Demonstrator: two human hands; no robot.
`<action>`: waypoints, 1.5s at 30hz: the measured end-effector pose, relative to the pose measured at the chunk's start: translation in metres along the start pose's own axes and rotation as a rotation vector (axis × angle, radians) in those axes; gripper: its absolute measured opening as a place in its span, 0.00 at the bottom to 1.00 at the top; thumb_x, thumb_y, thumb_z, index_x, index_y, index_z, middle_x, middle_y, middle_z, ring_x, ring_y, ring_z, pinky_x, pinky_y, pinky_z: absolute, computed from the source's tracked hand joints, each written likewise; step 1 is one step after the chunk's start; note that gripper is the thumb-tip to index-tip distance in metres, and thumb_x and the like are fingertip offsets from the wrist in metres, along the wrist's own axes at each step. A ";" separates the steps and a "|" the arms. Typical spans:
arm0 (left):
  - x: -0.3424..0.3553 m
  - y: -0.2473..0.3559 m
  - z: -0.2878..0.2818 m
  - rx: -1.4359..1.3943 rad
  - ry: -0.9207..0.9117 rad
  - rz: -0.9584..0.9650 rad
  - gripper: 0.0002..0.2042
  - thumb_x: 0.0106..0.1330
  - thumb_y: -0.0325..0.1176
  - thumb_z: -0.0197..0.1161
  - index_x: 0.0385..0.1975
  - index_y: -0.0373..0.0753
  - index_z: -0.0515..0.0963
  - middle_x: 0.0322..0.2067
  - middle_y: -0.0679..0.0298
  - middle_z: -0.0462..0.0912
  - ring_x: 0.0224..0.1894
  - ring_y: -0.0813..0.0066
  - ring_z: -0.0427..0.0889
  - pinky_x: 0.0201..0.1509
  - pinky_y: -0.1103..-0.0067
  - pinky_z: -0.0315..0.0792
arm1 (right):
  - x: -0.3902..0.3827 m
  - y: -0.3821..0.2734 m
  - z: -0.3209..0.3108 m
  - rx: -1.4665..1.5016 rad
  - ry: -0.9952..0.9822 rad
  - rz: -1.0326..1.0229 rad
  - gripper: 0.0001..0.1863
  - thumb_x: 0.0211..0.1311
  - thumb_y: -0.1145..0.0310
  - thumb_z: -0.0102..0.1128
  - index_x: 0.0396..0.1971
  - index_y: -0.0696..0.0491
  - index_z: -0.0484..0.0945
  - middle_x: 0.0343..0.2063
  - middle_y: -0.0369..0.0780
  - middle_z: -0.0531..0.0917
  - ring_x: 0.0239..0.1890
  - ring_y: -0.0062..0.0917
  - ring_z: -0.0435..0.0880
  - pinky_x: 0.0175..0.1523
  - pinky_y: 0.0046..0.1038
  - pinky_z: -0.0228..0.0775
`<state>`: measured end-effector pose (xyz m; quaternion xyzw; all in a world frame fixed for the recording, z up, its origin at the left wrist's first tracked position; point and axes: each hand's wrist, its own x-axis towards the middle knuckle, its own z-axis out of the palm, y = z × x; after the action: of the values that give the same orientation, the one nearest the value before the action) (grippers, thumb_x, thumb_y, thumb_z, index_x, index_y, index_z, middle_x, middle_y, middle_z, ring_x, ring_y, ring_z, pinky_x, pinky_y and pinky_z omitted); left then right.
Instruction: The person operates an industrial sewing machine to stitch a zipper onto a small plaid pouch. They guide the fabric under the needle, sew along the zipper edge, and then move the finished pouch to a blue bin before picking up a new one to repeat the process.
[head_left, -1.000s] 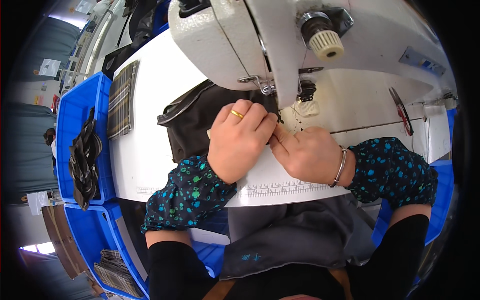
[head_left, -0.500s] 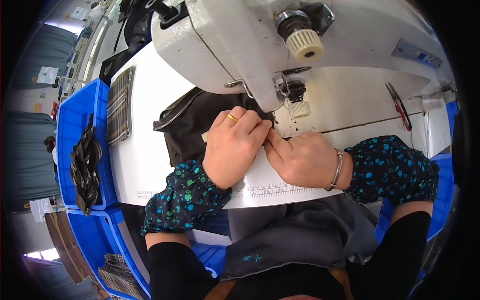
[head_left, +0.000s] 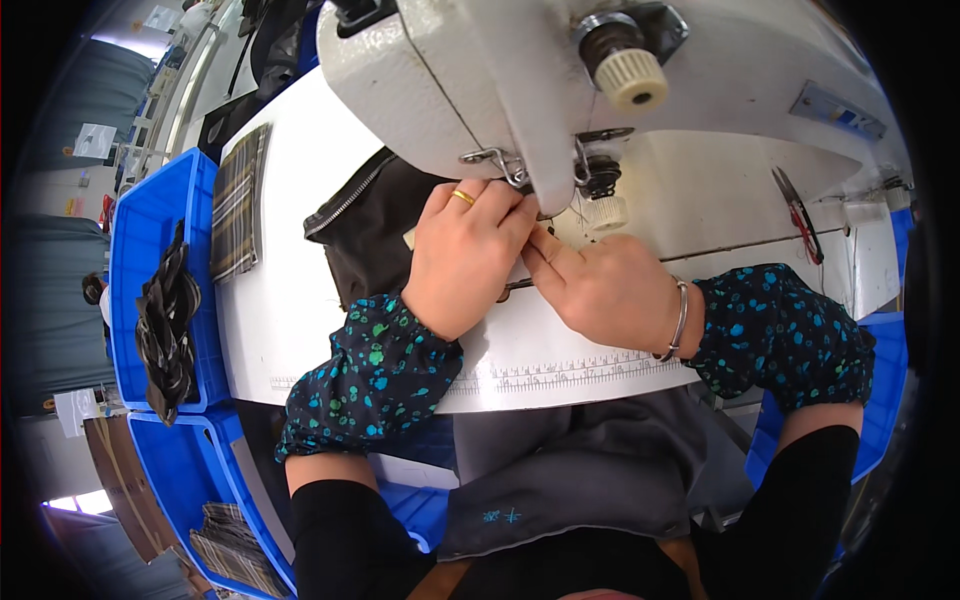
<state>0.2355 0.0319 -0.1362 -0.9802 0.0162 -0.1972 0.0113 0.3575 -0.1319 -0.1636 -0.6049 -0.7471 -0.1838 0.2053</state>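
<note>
A black cloth piece with a metal zipper point(head_left: 375, 215) lies on the white sewing table, partly under the head of a white sewing machine point(head_left: 455, 105). My left hand point(head_left: 465, 260), a gold ring on one finger, rests over the cloth with its fingers bent together at the edge near the presser foot. Beside it, my right hand point(head_left: 615, 290) pinches the near edge of the same cloth, thumb and forefinger almost touching the left fingertips. Both hands cover the pinched edge, and the needle is hidden. A small pale patch point(head_left: 409, 238) shows beside the left hand.
Scissors with red and black handles point(head_left: 800, 215) lie at the right. Plaid cloth pieces point(head_left: 238, 205) sit on the table's left side. Blue bins point(head_left: 205, 300) holding dark strips and plaid cloth stand left of the table. A printed ruler point(head_left: 590, 370) runs along the front edge.
Both hands have shifted slightly away from me, closer to the presser foot, along with the cloth. The view has also shifted a little. Their hold looks the same.
</note>
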 end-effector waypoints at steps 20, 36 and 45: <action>-0.005 0.005 0.001 -0.003 -0.008 -0.059 0.16 0.56 0.28 0.65 0.46 0.36 0.84 0.47 0.63 0.86 0.50 0.65 0.80 0.48 0.72 0.77 | 0.000 0.003 -0.005 0.021 -0.021 -0.009 0.16 0.55 0.71 0.61 0.39 0.67 0.83 0.42 0.54 0.88 0.16 0.22 0.82 0.21 0.25 0.72; -0.001 0.003 0.001 0.004 0.031 -0.044 0.19 0.50 0.25 0.66 0.45 0.36 0.85 0.47 0.63 0.85 0.44 0.62 0.84 0.40 0.72 0.80 | 0.001 0.002 -0.008 0.037 -0.010 -0.004 0.17 0.54 0.72 0.62 0.40 0.69 0.83 0.38 0.53 0.87 0.15 0.23 0.80 0.20 0.26 0.71; -0.013 -0.007 -0.030 0.143 -0.299 -0.193 0.28 0.61 0.24 0.66 0.64 0.50 0.79 0.40 0.62 0.83 0.39 0.63 0.85 0.37 0.70 0.79 | -0.002 0.002 0.001 0.056 -0.020 -0.002 0.19 0.56 0.65 0.66 0.41 0.66 0.83 0.41 0.51 0.87 0.18 0.23 0.82 0.23 0.26 0.72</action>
<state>0.2120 0.0391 -0.1131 -0.9922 -0.0940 -0.0503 0.0642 0.3596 -0.1323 -0.1657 -0.5999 -0.7546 -0.1571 0.2146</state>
